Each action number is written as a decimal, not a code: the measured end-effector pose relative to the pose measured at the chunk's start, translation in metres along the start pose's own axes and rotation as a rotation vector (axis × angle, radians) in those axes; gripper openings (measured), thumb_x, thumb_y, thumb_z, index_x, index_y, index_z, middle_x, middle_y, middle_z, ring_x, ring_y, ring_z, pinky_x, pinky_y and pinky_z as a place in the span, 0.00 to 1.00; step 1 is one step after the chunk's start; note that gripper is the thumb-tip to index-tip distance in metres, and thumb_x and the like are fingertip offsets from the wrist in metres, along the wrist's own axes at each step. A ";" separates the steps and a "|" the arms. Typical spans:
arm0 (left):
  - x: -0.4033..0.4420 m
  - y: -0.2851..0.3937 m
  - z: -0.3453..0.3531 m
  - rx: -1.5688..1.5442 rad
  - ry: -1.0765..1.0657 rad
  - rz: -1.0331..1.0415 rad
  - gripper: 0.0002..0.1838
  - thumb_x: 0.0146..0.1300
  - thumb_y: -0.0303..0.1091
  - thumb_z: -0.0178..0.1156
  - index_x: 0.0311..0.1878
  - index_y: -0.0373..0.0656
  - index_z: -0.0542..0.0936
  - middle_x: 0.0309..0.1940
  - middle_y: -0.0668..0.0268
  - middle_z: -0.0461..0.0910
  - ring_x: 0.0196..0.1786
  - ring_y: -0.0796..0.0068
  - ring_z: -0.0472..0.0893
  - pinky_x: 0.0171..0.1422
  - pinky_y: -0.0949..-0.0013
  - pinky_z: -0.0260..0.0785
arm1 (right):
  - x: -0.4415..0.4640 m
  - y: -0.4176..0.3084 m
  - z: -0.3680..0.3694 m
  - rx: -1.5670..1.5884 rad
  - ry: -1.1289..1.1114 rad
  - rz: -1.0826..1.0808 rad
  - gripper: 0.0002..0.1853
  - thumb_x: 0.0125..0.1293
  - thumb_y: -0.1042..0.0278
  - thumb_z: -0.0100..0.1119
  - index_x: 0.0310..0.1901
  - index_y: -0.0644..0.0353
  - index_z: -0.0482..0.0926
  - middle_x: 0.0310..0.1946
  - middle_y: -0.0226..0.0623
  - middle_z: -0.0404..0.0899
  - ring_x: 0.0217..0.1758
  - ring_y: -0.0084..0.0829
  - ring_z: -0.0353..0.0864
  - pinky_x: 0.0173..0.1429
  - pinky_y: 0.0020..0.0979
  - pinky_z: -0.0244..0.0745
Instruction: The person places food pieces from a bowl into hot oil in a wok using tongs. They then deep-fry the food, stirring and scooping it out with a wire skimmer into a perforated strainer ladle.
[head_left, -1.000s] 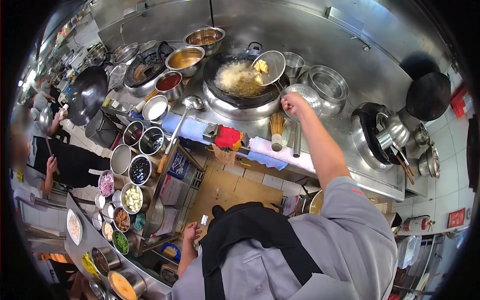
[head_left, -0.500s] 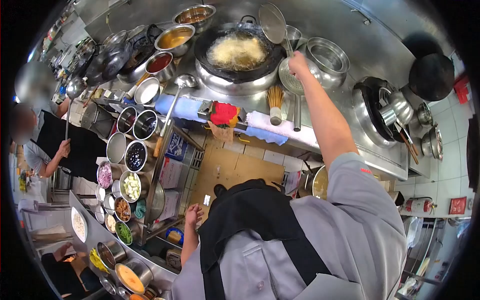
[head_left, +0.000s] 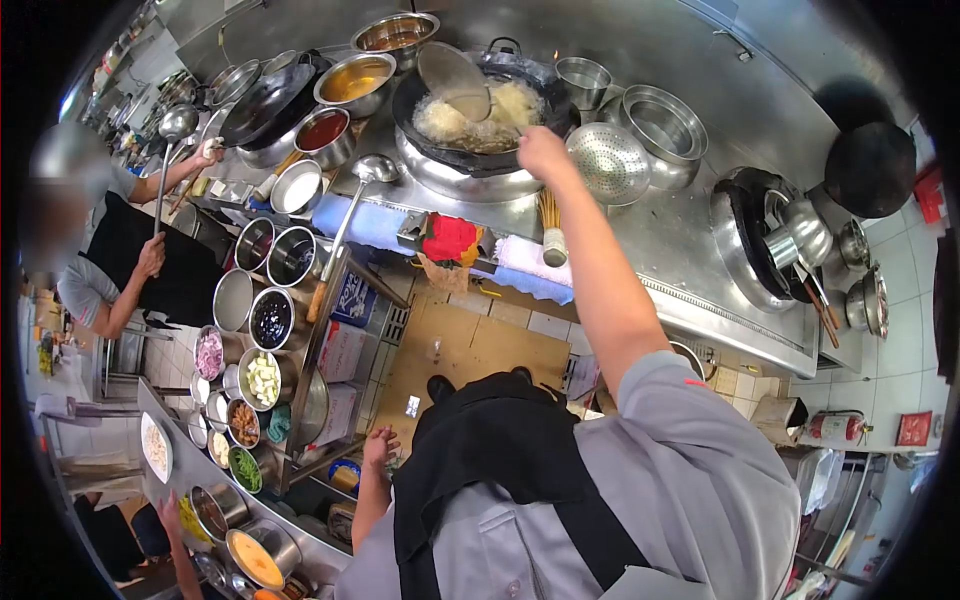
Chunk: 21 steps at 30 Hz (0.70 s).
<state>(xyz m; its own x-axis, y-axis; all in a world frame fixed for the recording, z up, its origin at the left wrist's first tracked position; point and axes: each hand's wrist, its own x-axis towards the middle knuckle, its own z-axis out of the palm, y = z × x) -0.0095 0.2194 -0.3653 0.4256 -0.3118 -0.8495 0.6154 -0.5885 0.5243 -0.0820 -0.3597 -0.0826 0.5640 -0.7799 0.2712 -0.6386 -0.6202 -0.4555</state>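
My right hand (head_left: 543,153) is closed round the handle of a wire mesh skimmer (head_left: 450,78). The skimmer's bowl tilts over the left part of a black wok (head_left: 408,105), its lower edge at the bubbling oil. Pale golden, frothing food (head_left: 518,103) floats in that oil. Just right of my hand, a perforated ladle (head_left: 607,165) lies on the steel counter, and a bamboo brush (head_left: 552,232) rests below. My left hand (head_left: 380,447) hangs low beside my apron, fingers loosely apart and holding nothing.
Metal bowls of sauce (head_left: 322,130) and a long ladle (head_left: 374,170) stand left of the wok. A cart at left carries ingredient pots (head_left: 262,378). Another wok (head_left: 745,240) sits at right. A co-worker (head_left: 140,250) holds a ladle at far left.
My right hand has moved left, bringing the skimmer from above the wok's right rim down to the oil. The co-worker's other hand has reached toward a wok; an arm appears at lower left.
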 end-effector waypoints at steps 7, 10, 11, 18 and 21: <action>-0.012 0.016 0.009 0.013 0.029 0.031 0.13 0.59 0.45 0.50 0.43 0.50 0.69 0.37 0.69 0.73 0.30 0.75 0.75 0.28 0.71 0.62 | 0.054 0.004 0.075 0.819 -0.211 0.428 0.05 0.43 0.82 0.49 0.25 0.70 0.74 0.24 0.52 0.75 0.25 0.43 0.76 0.24 0.37 0.67; -0.017 0.004 0.009 -0.028 0.046 0.067 0.14 0.59 0.44 0.50 0.44 0.50 0.69 0.37 0.69 0.74 0.30 0.76 0.75 0.27 0.71 0.62 | 0.028 0.011 0.040 1.078 -0.346 0.544 0.04 0.48 0.83 0.45 0.26 0.65 0.67 0.20 0.43 0.71 0.12 0.26 0.66 0.11 0.29 0.54; -0.008 -0.010 0.004 -0.049 0.042 0.045 0.14 0.59 0.44 0.50 0.45 0.50 0.68 0.38 0.69 0.73 0.30 0.75 0.75 0.28 0.71 0.62 | 0.016 0.012 0.023 1.041 -0.354 0.513 0.03 0.52 0.80 0.43 0.29 0.63 0.66 0.21 0.42 0.70 0.11 0.24 0.62 0.11 0.24 0.52; -0.003 -0.052 -0.014 -0.145 -0.025 -0.039 0.14 0.59 0.43 0.50 0.44 0.48 0.68 0.33 0.69 0.72 0.27 0.74 0.73 0.24 0.68 0.62 | 0.020 0.039 -0.007 0.832 -0.017 0.410 0.07 0.59 0.72 0.40 0.31 0.63 0.69 0.16 0.34 0.66 0.10 0.20 0.62 0.10 0.23 0.53; -0.004 -0.036 -0.020 -0.017 0.059 -0.037 0.13 0.59 0.43 0.50 0.44 0.47 0.68 0.34 0.67 0.73 0.28 0.73 0.73 0.25 0.68 0.63 | 0.051 0.072 -0.010 0.545 0.053 0.401 0.08 0.58 0.70 0.43 0.34 0.63 0.71 0.25 0.45 0.74 0.24 0.37 0.74 0.24 0.33 0.67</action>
<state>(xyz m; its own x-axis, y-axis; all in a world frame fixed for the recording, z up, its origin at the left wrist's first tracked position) -0.0199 0.2565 -0.3793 0.4405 -0.2449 -0.8637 0.6422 -0.5863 0.4938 -0.1047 -0.4447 -0.0935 0.3036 -0.9524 0.0270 -0.4303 -0.1623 -0.8880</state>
